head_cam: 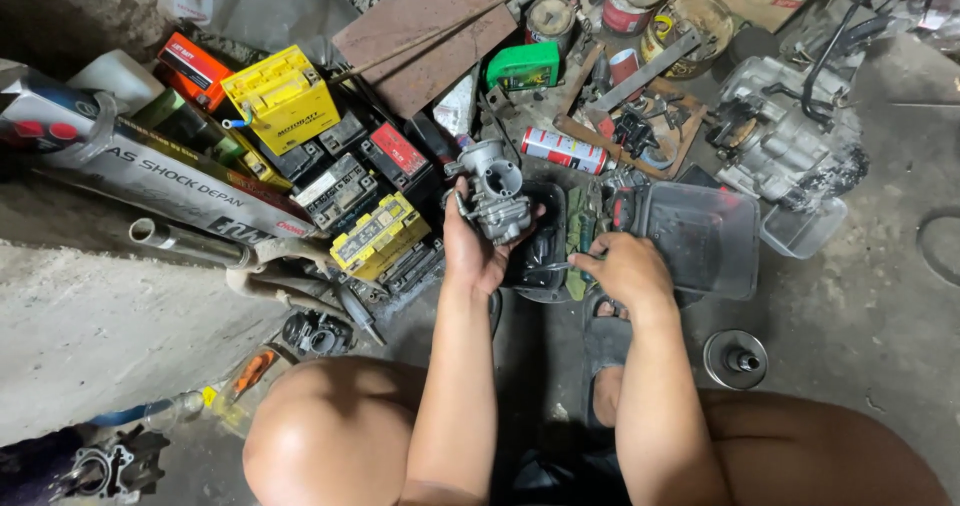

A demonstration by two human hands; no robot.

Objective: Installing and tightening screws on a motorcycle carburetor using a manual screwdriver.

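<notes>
Far beyond the right hand and off to its right sits the biggest item, a grey cast-metal engine block [785, 131] on the concrete floor. Well left of the left hand lies a heap of old box-shaped batteries [345, 181], yellow, black and red-topped. Just beyond the right hand, almost touching its knuckles, stands a smoky clear plastic tray [705, 236]. Under and between both hands sits a shallow black plastic tray [545, 251]. The left hand [478, 251] is cupped palm-up, fingers curled round the base of a silver-grey metal carburettor [495, 191], which it holds upright above the black tray's left edge. A red and white spray can [565, 150] lies on its side just beyond the carburettor. The right hand [622, 266], palm down and loosely closed, pinches a thin dark tool [553, 265] at its fingertips; what kind of tool cannot be told. Its tip points left toward the left hand, over the black tray.
</notes>
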